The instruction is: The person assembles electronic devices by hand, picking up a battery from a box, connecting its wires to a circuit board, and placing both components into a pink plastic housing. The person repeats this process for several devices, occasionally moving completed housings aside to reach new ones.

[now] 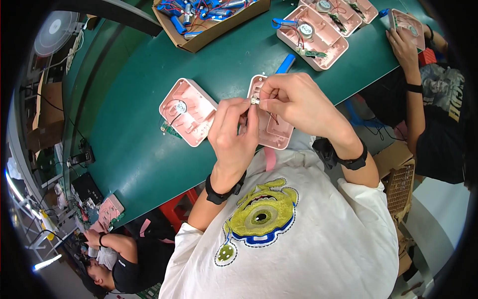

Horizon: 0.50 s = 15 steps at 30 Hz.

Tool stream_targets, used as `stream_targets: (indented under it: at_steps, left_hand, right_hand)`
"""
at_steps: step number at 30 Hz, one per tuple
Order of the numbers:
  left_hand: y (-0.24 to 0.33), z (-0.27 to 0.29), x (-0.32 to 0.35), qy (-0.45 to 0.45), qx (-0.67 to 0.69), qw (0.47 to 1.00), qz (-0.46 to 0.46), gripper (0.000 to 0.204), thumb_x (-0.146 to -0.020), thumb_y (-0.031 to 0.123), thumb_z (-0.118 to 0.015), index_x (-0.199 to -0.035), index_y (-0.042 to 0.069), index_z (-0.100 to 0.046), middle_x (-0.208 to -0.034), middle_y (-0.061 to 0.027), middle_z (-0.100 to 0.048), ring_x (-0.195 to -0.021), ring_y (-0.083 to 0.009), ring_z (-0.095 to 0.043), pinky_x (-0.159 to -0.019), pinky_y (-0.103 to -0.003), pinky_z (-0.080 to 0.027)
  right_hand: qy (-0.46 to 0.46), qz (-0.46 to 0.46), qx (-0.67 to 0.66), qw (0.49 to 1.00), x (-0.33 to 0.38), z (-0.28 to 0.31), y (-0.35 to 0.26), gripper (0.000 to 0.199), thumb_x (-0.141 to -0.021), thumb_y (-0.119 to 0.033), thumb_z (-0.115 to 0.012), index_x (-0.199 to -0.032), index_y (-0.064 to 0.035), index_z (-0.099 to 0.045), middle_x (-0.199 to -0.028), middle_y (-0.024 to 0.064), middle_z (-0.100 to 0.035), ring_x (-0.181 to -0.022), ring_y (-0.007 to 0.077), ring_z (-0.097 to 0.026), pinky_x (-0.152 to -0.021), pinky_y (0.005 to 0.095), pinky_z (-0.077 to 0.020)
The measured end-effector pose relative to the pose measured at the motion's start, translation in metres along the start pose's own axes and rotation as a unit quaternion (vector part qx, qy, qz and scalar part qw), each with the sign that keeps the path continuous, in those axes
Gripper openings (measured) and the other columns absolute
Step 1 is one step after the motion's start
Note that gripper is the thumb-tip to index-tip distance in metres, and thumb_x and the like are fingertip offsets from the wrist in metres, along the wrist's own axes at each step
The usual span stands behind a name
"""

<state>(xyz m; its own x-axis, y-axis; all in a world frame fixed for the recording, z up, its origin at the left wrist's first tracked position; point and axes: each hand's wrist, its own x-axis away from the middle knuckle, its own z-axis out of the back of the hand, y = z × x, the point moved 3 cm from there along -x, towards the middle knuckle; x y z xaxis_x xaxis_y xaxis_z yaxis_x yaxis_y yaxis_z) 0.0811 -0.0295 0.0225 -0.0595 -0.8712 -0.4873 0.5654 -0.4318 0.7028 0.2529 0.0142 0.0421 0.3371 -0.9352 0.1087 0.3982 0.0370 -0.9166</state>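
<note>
1. Both hands meet just above the middle of the view. The left hand (231, 127) and the right hand (294, 102) are brought together, fingertips pinched on one small silvery metal part (255, 100) held between them. The part is too small to tell what it is.
2. That part hangs over the top end of a pink plastic housing half (271, 130), which lies open side up on the green desk (129, 149) and is partly hidden under the hands. Thin red and dark wires (273, 117) run from the fingers down into it.
3. At nine o'clock from the hands lies a second pink plastic housing half (188, 111) with a small round speaker and a green circuit board at its lower edge.
4. At twelve o'clock, just beyond the right hand, lies a blue cylindrical battery cell (285, 64); further up stand a cardboard box of blue cells and wires (209, 20) and more pink housings with speakers (312, 37).
5. Risks, as I judge them: the pinched part could slip and drop into the housing or onto the lap (the grip is fingertip only). A tug could strain or snap the thin wires at their joints. The housing sits at the desk's near edge, so a nudge from a wrist could push it off.
6. Another person's hand (401, 45) works at two o'clock, well apart.
</note>
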Motion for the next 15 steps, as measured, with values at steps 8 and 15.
stream_targets:
  at_steps: [8, 15]
  left_hand:
    - [0.0012, 0.0010, 0.0002, -0.004, 0.015, 1.000, 0.025, 0.018, -0.082, -0.013, -0.078, -0.096, -0.004, -0.070, -0.094, -0.0144, -0.070, -0.071, -0.0252, -0.068, -0.060, -0.035, -0.054]
    - [-0.0001, 0.0014, -0.0023, -0.023, -0.009, 0.999, -0.032, 0.019, -0.081, -0.015, -0.076, -0.096, -0.004, -0.068, -0.093, -0.0152, -0.068, -0.075, -0.0300, -0.067, -0.063, -0.038, -0.054]
  right_hand:
    - [0.020, 0.015, -0.003, 1.000, 0.0042, -0.0057, 0.0010, 0.010, -0.090, -0.006, -0.072, -0.089, 0.0029, -0.067, -0.062, 0.0093, -0.064, -0.053, 0.0145, -0.057, -0.054, 0.0327, -0.0420]
    - [0.010, -0.003, -0.015, 1.000, 0.0019, -0.0106, 0.0082, 0.008, -0.088, -0.004, -0.072, -0.089, 0.0028, -0.068, -0.062, 0.0095, -0.064, -0.052, 0.0142, -0.058, -0.053, 0.0328, -0.0413]
